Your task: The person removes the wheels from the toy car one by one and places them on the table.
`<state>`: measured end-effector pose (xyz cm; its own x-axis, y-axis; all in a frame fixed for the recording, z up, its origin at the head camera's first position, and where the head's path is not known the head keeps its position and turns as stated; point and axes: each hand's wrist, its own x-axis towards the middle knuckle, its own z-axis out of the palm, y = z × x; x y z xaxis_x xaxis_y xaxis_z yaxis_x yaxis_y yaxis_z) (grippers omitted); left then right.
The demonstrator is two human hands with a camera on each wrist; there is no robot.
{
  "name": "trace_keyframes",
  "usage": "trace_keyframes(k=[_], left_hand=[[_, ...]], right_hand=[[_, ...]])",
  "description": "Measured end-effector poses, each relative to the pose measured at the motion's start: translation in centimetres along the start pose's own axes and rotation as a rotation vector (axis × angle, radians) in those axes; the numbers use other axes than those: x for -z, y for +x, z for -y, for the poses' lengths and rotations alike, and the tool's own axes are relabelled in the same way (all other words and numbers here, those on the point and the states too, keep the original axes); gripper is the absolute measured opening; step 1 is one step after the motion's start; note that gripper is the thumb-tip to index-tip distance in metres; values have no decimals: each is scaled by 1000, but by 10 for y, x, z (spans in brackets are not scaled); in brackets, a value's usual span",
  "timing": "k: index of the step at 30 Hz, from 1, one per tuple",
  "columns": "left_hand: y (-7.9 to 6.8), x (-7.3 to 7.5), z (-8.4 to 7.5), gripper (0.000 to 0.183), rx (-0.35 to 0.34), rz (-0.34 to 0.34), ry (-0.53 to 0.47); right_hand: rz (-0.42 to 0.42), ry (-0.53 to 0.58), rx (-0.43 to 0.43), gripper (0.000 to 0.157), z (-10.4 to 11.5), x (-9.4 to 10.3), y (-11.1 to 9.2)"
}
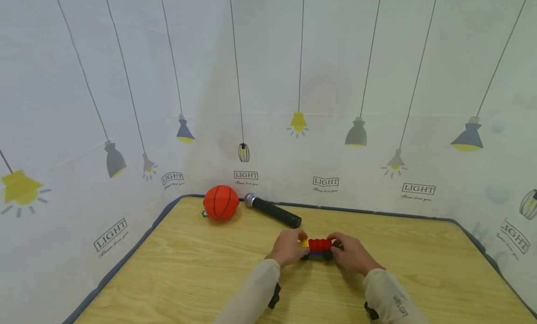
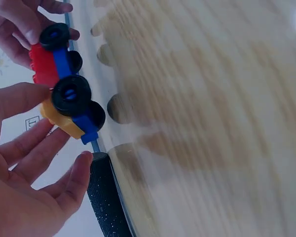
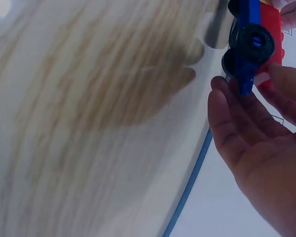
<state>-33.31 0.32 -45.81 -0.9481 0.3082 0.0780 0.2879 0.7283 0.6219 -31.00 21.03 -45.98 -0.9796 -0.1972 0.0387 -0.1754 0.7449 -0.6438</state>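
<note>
A small toy truck (image 1: 320, 246) with a yellow cab, a ribbed red body, a blue chassis and black wheels sits between both hands over the table. My left hand (image 1: 288, 247) pinches the yellow cab (image 2: 58, 116), thumb on the near side and fingers beyond it. At the other end, my right hand (image 1: 352, 253) grips the red rear (image 3: 269, 37), its fingers around the blue tail of the chassis (image 3: 245, 78). The truck's wheels (image 2: 71, 95) face both wrist cameras, and part of the cab is hidden behind the left fingers in the head view.
Just behind the left hand lies a black microphone (image 1: 274, 212) with a silver head. Left of it sits a red toy basketball (image 1: 221, 203). The wooden table (image 1: 189, 277) has a dark blue edge, and a white lamp-printed sheet (image 1: 268, 81) rises around it.
</note>
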Motion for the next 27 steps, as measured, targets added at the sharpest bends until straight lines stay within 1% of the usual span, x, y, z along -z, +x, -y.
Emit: trace_keyframes(k=[3, 7, 9, 13, 16, 19, 21, 23, 27], left_hand=[[-1, 1, 3, 27, -29, 21, -7], [-6, 5, 6, 27, -82, 64, -45], [-9, 7, 7, 29, -106, 115, -70], [-15, 12, 9, 32, -128, 245, -101], [-18, 13, 9, 34, -131, 312, -126], [-21, 14, 9, 36, -144, 341, -150], [-22, 15, 9, 38, -145, 350, -164], [-23, 15, 9, 40, -141, 350, -182], [-26, 13, 11, 45, -109, 335, -249]], right_hand=[[47, 25, 4, 25, 2, 3, 0], [142, 99, 30, 23, 4, 8, -1], [203, 142, 43, 24, 5, 10, -2], [330, 200, 57, 27, 5, 15, -2], [389, 234, 56, 29, 5, 17, -3], [399, 268, 53, 31, 5, 17, -4], [389, 284, 53, 32, 6, 16, -5], [367, 297, 53, 32, 7, 15, -5], [305, 341, 46, 33, 10, 11, -5]])
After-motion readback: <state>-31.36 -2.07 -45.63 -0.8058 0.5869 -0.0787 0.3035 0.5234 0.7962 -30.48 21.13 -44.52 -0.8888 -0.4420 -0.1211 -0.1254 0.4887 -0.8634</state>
